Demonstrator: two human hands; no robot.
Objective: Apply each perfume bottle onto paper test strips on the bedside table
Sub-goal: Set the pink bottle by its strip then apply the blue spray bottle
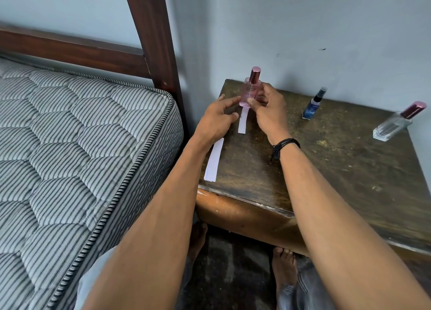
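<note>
A pink perfume bottle (251, 91) with a shiny pink cap is held upright over the far left of the bedside table (326, 160). My right hand (268, 110) grips it from the right side. My left hand (218, 118) is beside it, index finger stretched toward the bottle's base, thumb and fingers near the top of a narrow paper strip (243, 123) hanging or lying just below the bottle. A wider stack of paper strips (214, 160) lies along the table's left edge, partly under my left wrist.
A small blue spray bottle (313, 104) stands at the back middle of the table. A clear bottle (394, 124) with a dark red cap stands at the far right edge. A striped mattress (70, 146) and a dark bedpost (154, 37) are on the left.
</note>
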